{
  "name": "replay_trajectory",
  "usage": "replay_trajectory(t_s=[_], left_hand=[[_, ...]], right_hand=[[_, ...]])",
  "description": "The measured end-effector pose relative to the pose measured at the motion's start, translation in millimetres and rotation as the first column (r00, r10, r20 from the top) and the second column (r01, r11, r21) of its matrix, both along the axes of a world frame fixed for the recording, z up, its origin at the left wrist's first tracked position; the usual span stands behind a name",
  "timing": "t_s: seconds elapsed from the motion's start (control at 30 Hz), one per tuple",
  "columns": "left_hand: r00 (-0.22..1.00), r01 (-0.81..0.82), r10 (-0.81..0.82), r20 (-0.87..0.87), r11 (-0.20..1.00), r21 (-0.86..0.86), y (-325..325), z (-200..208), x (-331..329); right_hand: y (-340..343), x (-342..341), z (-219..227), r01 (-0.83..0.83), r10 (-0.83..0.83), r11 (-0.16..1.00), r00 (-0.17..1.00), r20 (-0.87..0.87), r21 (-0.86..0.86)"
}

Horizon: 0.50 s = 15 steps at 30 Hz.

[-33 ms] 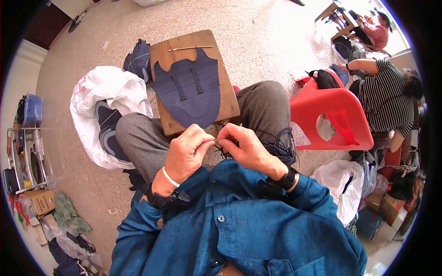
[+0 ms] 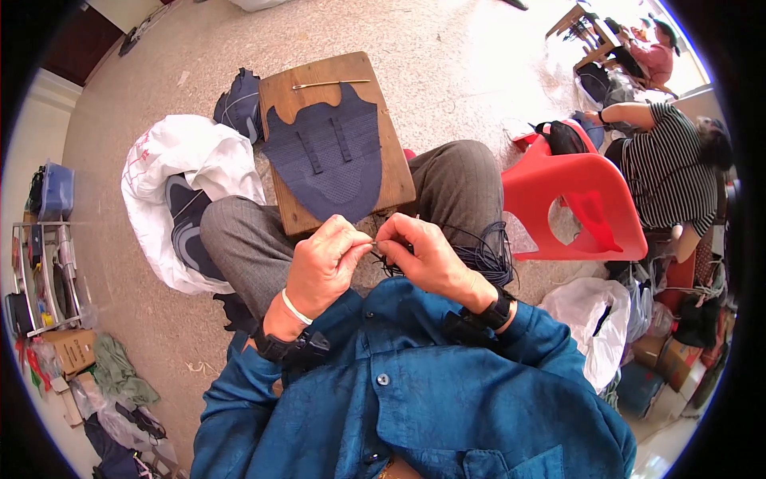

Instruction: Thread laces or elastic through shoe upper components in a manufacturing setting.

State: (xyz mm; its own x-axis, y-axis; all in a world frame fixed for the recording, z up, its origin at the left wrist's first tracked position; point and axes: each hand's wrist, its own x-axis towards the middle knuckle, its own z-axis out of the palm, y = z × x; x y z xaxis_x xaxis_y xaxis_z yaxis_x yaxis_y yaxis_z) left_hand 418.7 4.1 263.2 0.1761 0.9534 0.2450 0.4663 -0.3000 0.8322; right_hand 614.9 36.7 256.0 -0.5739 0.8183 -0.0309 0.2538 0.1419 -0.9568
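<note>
Our left hand (image 2: 323, 259) and right hand (image 2: 431, 255) tightly pinch a tiny object (image 2: 374, 243). Dark cloth (image 2: 327, 152) lies just beyond, on our worktop (image 2: 396, 180).

Navy fabric (image 2: 327, 164), dark cord (image 2: 496, 262), black-and-white striped shirt (image 2: 672, 172)

One head-worn fisheye view looks down from close above the left hand (image 2: 323, 259) and right hand (image 2: 427, 254).

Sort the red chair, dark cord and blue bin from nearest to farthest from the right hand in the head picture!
1. Dark cord: just right of the right hand.
2. Red chair: farther right.
3. Blue bin: far left.
</note>
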Motion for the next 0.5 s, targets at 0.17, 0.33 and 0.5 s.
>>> replay_trajectory(t_s=[0.17, 0.33, 0.5], left_hand=[[1.000, 0.000, 0.000, 0.010, 1.000, 0.018, 0.8, -2.1, -3.3], [1.000, 0.008, -0.008, -0.010, 1.000, 0.027, -0.3, -4.6, -5.2], [0.997, 0.009, -0.008, 0.072, 1.000, -0.017, -0.6, -2.8, -6.1]], right_hand=[[-3.5, 3.5, -1.6, 0.074, -0.075, 0.997, 0.996, -0.058, -0.020], [-2.9, 3.1, -6.6, 0.071, -0.076, 0.995, 0.995, -0.060, -0.069], [-4.0, 3.1, -1.9, 0.070, -0.080, 0.987, 0.995, -0.064, -0.148]])
